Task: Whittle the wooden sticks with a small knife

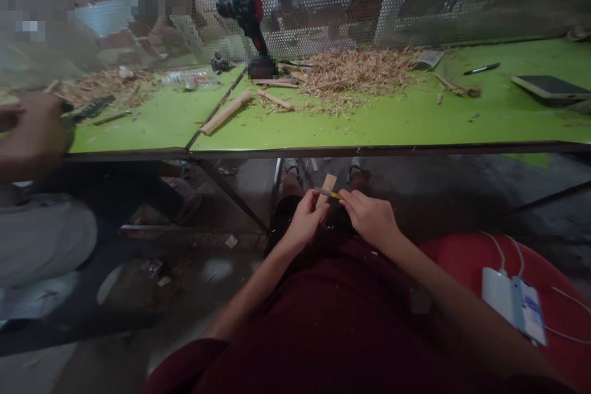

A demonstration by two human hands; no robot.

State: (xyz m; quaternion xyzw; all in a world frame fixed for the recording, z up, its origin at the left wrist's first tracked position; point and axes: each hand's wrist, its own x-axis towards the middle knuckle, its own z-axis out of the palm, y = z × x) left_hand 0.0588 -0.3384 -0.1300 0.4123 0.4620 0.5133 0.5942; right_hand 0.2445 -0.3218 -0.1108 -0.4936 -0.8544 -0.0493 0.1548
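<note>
Pale wood, a short flat piece [330, 182], sits low in the middle of the view, above the person's lap and nearer than the front edge of the green tabletop [286, 133]. Left hand [305, 220] has its lower end pinched between closed fingers, the upper end sticking out free. Right hand [372, 215] grips the yellow part of a slim tool [333, 194], fingers closed, its narrow grey length lying across the wood towards the left fingers.

Both hands have open air between them and the dark table edge. A slanting metal brace [233, 194] runs down to their left; a red seat [455, 258] stands to the right, near the right forearm, bearing a white device [497, 295] and a lit phone [530, 311] with cables.

On the tabletop, a thick wooden stick [226, 112] crosses the seam close to the front edge, bare green to its right. Behind lie curled shavings [355, 71] and an upright cordless drill [252, 28], then a pen [481, 68] and a dark tablet-like slab [551, 86] at right. Perforated mesh [318, 28] backs the table. Another person's hand [34, 129] is blurred at far left.
</note>
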